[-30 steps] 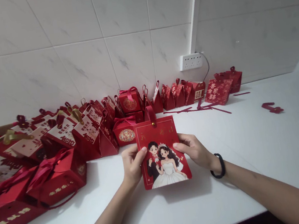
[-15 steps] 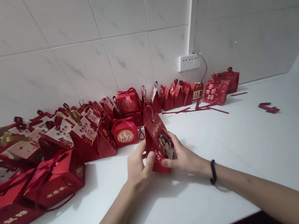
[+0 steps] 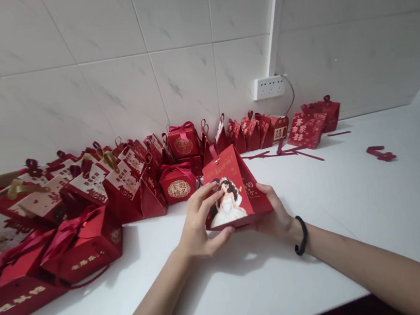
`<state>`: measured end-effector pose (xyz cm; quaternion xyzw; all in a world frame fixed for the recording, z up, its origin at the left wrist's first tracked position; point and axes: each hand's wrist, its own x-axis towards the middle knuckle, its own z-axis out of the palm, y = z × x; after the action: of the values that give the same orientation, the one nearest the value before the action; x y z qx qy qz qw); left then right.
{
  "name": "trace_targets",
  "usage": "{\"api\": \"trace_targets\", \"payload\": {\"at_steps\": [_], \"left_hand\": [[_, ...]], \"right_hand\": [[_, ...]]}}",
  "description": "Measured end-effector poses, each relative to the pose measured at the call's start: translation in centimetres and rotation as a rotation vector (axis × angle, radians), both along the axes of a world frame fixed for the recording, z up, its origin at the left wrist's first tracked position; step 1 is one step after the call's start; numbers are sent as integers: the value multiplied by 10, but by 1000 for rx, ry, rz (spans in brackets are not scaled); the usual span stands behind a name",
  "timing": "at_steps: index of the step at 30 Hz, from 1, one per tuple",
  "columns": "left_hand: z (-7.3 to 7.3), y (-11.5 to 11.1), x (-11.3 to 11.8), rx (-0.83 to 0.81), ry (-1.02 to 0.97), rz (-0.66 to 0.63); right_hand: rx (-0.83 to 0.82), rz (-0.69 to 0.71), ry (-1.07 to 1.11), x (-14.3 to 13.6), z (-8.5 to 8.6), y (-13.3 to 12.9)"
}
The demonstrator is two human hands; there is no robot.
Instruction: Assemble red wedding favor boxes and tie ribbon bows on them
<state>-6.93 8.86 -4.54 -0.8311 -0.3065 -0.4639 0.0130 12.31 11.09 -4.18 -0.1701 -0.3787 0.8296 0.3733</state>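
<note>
Between my hands is a red triangular gift box (image 3: pixel 248 207) with a ribbon loop on top and a bride in a white dress printed on its front. My left hand (image 3: pixel 199 224) lies against its left front, fingers over the picture and thumb at the lower edge. On the other side, my right hand (image 3: pixel 278 213) grips the right end, some of its fingers hidden behind and under the box. Just behind stands a small red box (image 3: pixel 176 185) with gold lettering and a pink bow.
Many red gift boxes (image 3: pixel 124 185) crowd the left of the white table (image 3: pixel 359 220). More boxes (image 3: pixel 249 131) line the tiled wall. Loose dark red ribbons (image 3: pixel 287 153) lie behind my right hand, and a curled ribbon (image 3: pixel 381 153) farther right. A power strip (image 3: pixel 269 87) hangs on the wall.
The gift box has been turned so that its bride picture and open-looking right side face me. My left fingers have moved onto its front; my right hand has shifted to its right end.
</note>
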Motion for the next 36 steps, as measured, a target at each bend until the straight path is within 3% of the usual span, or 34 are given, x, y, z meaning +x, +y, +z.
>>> {"api": "trace_targets", "payload": {"at_steps": [3,8,10,15,20,26,32,36], "left_hand": [[0,0,1,-76,-116,34],[4,1,5,-533,-500,10],[3,2,6,-634,-605,-50],[-5,4,4,-672,-713,-251],[-5,3,4,-677,-716,-282],[0,3,6,-719,-708,-311],[1,3,8,-742,-710,-287],[-1,3,7,-731,-734,-314]], "right_hand": [[-29,37,35,1,3,0],[-87,248,-11,2,3,-1],[-103,267,-6,2,3,-2],[-83,252,-7,4,8,-3],[44,240,-24,5,11,-3],[300,99,-57,5,8,-3],[566,-131,-128,5,13,-6],[611,-170,-98,4,15,-7]]}}
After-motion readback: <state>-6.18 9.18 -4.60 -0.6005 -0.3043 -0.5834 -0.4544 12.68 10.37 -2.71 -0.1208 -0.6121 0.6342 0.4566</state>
